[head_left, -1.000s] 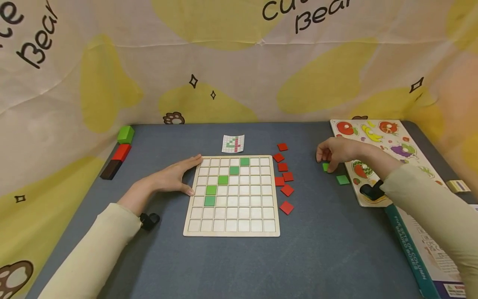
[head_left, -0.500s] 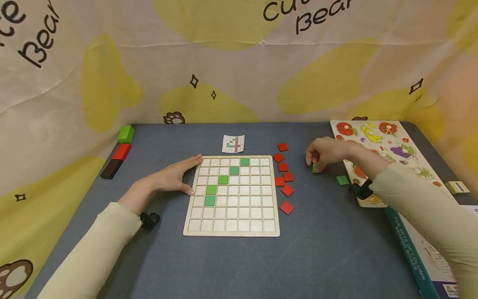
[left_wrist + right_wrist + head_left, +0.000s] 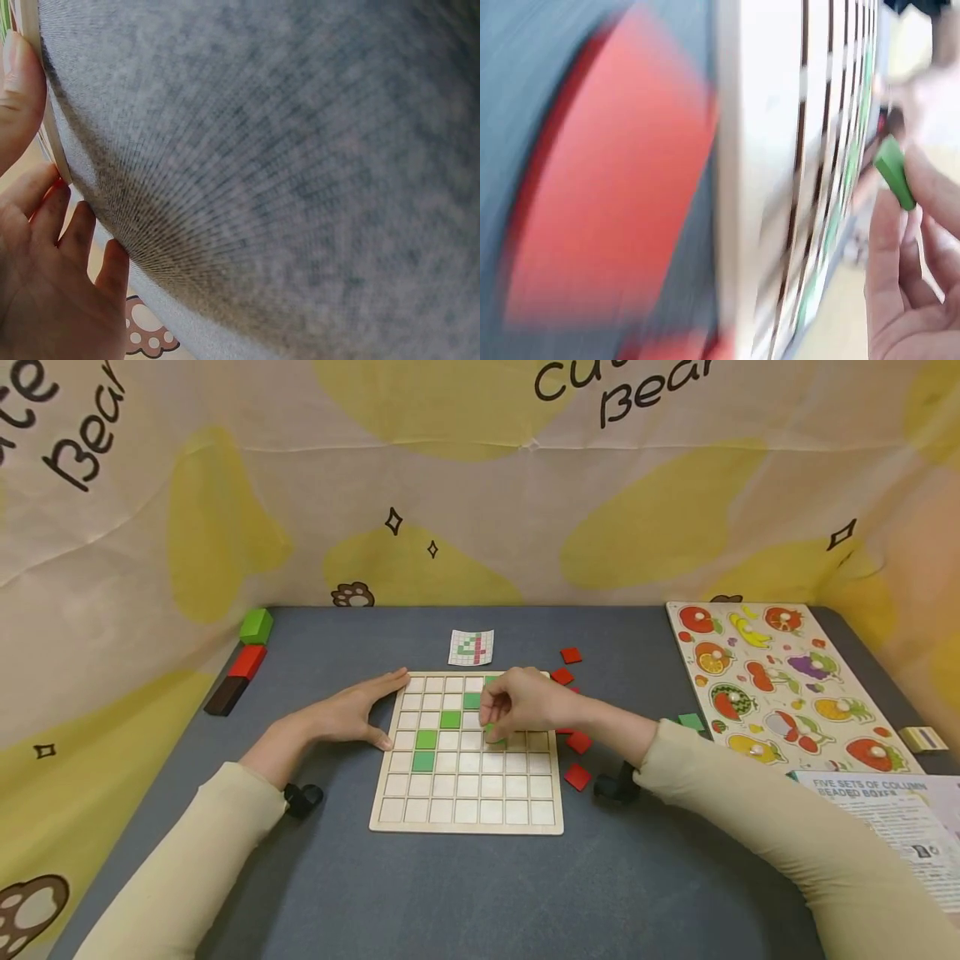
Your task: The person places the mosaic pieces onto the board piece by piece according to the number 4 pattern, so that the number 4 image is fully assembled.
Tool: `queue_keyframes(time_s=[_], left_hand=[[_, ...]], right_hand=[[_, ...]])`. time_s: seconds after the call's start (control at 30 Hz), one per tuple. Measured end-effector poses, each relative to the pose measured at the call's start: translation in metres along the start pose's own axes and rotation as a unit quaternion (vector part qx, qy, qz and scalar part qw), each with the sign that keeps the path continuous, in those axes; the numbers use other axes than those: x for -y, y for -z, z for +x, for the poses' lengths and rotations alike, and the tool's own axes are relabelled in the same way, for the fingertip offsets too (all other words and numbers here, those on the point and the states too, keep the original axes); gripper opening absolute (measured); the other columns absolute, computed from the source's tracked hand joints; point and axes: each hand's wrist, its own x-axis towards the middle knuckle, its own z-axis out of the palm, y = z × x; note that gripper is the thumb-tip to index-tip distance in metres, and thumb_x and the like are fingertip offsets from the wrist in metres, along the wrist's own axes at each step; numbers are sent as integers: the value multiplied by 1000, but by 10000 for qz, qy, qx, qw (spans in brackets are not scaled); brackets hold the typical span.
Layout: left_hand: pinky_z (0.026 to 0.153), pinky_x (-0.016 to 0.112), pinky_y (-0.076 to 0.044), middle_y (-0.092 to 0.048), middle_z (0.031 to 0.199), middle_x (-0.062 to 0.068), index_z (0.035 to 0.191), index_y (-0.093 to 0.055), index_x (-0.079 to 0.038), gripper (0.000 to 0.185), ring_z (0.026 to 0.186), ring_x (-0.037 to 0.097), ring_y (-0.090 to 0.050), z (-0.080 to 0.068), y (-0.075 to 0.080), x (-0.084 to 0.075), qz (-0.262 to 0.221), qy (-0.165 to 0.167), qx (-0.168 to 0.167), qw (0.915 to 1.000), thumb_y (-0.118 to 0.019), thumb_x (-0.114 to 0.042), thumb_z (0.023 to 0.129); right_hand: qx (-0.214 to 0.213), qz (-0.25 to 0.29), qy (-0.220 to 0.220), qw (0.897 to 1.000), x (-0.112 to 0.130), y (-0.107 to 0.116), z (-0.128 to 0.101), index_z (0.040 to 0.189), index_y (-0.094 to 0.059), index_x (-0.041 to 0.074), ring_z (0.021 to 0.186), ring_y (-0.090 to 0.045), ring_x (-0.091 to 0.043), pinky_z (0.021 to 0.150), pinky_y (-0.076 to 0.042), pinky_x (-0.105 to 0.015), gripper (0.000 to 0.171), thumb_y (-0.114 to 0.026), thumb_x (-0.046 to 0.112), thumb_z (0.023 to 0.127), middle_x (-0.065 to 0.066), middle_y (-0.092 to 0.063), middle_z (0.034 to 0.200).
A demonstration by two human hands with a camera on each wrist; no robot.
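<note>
Head view: right hand [image 3: 525,706] pinches a green tile [image 3: 494,733] in curled fingertips, low over the grid board [image 3: 467,822], right of the green diagonal. Left hand [image 3: 345,717] lies flat, fingers straight, against the board's left edge.

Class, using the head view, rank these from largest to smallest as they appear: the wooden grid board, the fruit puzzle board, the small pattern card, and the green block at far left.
1. Wooden grid board, though the fruit puzzle board looks nearly as big, so their order is unsure.
2. Pattern card.
3. Green block, close to the card in size.
</note>
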Motion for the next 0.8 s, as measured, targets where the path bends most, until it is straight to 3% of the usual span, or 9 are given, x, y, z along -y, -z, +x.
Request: queue_keyframes(time_s=[0.27, 0.57, 0.8], left_hand=[[123, 60, -15, -12, 167, 19, 157, -19, -1, 109, 155, 42, -10, 1, -1, 4, -56, -110, -90, 9999, -85, -25, 74], [122, 61, -14, -12, 166, 21, 157, -19, 0, 108, 154, 43, -10, 0, 1, -2, -95, -91, -74, 9999, -85, -24, 75], [122, 62, -15, -12, 167, 20, 157, -19, -1, 108, 154, 43, -10, 0, 0, -2, -60, -39, -53, 10000, -85, -24, 75]], right_hand=[[104, 336, 264, 9990, 17, -42, 23, 92, -75, 10, 75, -64, -3, 71, -53, -16, 17, -71, -3, 81, -3, -75, 90], [-205, 68, 347, 9992, 21, -50, 25, 91, -76, 9, 73, -63, -2, 68, -52, -15, 14, -73, -1, 82, -3, -76, 87], [-120, -263, 505, 9983, 21, -55, 25, 88, -76, 10, 73, -62, -2, 69, -51, -15, 12, -75, 0, 81, -2, -76, 85]])
